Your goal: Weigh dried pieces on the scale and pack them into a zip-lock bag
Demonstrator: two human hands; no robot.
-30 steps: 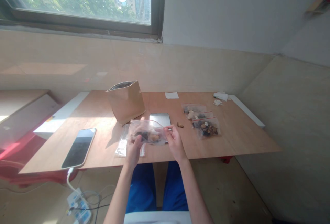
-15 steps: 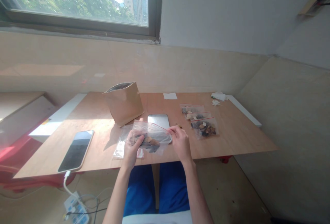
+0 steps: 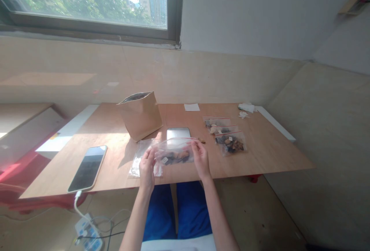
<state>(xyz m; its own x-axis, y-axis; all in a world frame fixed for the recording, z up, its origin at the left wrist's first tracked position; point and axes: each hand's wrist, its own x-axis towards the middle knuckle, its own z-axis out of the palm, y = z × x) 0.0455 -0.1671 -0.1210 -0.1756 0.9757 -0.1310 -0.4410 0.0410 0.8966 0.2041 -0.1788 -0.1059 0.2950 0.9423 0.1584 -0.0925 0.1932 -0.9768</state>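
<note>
Now held level between both hands, a clear zip bag (image 3: 174,154) of dark and tan dried pieces hangs just above the near edge of the plywood table (image 3: 268,150), its red-lined mouth uppermost; half a second ago the same bag sagged, puffed open, with the left hand (image 3: 147,168) cupped under it. That hand has since moved to the bag's left end, fingers closed lightly on the plastic, while the right hand (image 3: 200,157) pinches the right end of the seal strip. By the look of it, the bag is being flattened for closing. Empty zip bags (image 3: 141,160) lie beneath it, a brown paper pouch (image 3: 140,114) stands open behind, and 3 filled bags (image 3: 225,134) sit to the right. A smartphone (image 3: 88,168) charges at left.
</note>
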